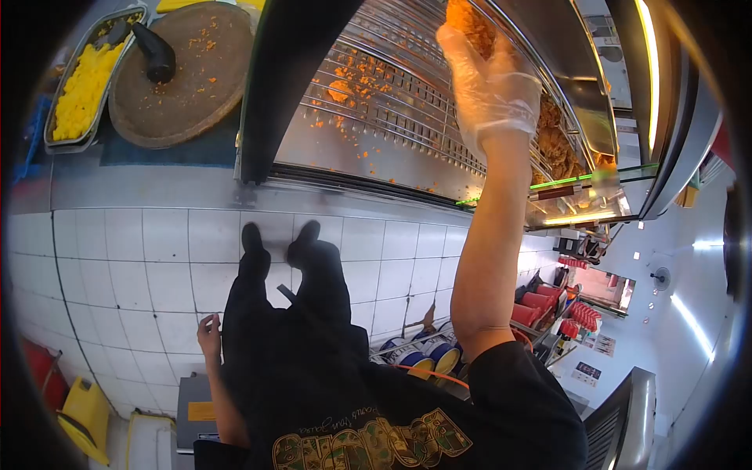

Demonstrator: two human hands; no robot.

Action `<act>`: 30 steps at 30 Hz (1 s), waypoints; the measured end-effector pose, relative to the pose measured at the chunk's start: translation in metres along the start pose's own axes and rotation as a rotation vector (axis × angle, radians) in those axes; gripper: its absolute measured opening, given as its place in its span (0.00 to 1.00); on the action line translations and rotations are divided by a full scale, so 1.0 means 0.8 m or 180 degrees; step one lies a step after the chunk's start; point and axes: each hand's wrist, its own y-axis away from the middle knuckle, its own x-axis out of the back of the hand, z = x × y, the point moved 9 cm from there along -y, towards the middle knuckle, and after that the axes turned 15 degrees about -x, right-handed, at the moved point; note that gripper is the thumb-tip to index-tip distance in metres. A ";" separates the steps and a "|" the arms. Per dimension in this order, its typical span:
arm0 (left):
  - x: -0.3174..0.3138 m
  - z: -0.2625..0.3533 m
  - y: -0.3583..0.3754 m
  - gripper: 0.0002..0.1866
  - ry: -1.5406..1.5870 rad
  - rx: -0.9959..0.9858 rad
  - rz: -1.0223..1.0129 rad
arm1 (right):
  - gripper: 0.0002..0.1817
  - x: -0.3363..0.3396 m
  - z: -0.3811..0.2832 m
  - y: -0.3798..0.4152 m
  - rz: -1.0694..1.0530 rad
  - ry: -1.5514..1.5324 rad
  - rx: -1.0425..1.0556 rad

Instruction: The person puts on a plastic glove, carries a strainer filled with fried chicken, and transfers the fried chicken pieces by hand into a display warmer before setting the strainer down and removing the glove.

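My right hand (493,90), in a clear plastic glove, reaches into a lit metal display warmer. Its fingers are closed around a piece of fried chicken (470,25), held over a wire rack (407,86). Orange crumbs and a small fried bit (339,90) are scattered around the rack. More fried chicken (554,145) lies to the right of this hand, partly hidden by the warmer's frame. My left hand (209,335) is bare and hangs low at my side above the tiled floor. Its fingers are loosely bent and apart, with nothing visible in them.
Left of the warmer, a round brown board (184,94) carries crumbs and a black-handled tool (157,55). A tray of yellow food (82,90) stands beside it. Blue-and-yellow tins (439,352) and red containers (536,301) are at right; a yellow object (86,415) is at lower left.
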 end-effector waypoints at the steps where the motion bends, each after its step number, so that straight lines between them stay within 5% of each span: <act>1: -0.002 -0.003 -0.002 0.25 -0.0067 -0.0019 -0.0052 | 0.41 0.002 -0.008 0.005 -0.0227 0.0254 -0.0035; 3: 0.000 -0.005 -0.007 0.25 -0.0221 -0.0061 -0.0178 | 0.41 -0.025 0.014 -0.027 0.0020 0.1332 -0.0709; 6: 0.002 0.007 -0.008 0.26 -0.0128 -0.0109 -0.0196 | 0.36 -0.032 -0.013 -0.057 0.0902 0.1501 0.0394; 17: 0.022 -0.006 0.012 0.23 0.0049 0.0011 0.0028 | 0.23 -0.084 -0.023 -0.104 0.0449 0.2264 0.1379; 24: 0.001 -0.033 -0.001 0.22 0.0114 -0.0218 -0.0126 | 0.29 -0.080 -0.053 -0.041 -0.0445 0.0596 0.0635; 25: 0.005 -0.022 -0.006 0.22 0.0158 -0.0275 -0.0129 | 0.29 -0.106 -0.071 -0.041 -0.1325 0.0246 0.0988; 26: 0.007 -0.014 -0.006 0.22 0.0126 -0.0095 -0.0184 | 0.28 -0.119 -0.068 -0.054 -0.0937 0.0145 0.1235; 30: 0.015 -0.015 -0.028 0.24 0.0324 -0.0213 -0.0065 | 0.27 -0.095 -0.097 -0.055 -0.1229 0.0674 0.0955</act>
